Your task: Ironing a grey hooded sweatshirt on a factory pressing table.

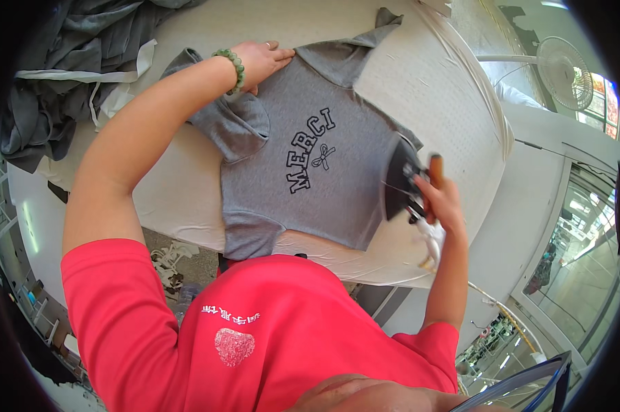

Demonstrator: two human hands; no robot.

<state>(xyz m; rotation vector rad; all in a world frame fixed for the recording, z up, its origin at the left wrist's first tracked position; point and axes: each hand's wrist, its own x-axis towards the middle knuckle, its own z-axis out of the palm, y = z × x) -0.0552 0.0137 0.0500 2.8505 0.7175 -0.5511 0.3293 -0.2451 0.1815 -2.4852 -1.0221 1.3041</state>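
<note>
A grey shirt (344, 185) lies spread on the white cloth-covered table (454, 123), dark outlined lettering and a small bow printed on its front. My left hand (258, 63) rests at its upper left with fingers stretched out along the collar-side edge; a green bead bracelet (236, 69) circles the wrist. My right hand (443, 202) is wrapped round the orange-brown handle of a steam iron (397, 178). The iron is at the shirt's right edge, blurred by motion, its dark soleplate partly seen; whether it touches the cloth I cannot tell.
Dark grey garments (90, 41) are heaped at the table's far left, with a white strip (83, 75) across them. A hose (505, 312) runs down at the lower right. A white fan (564, 73) stands beyond the table's right end.
</note>
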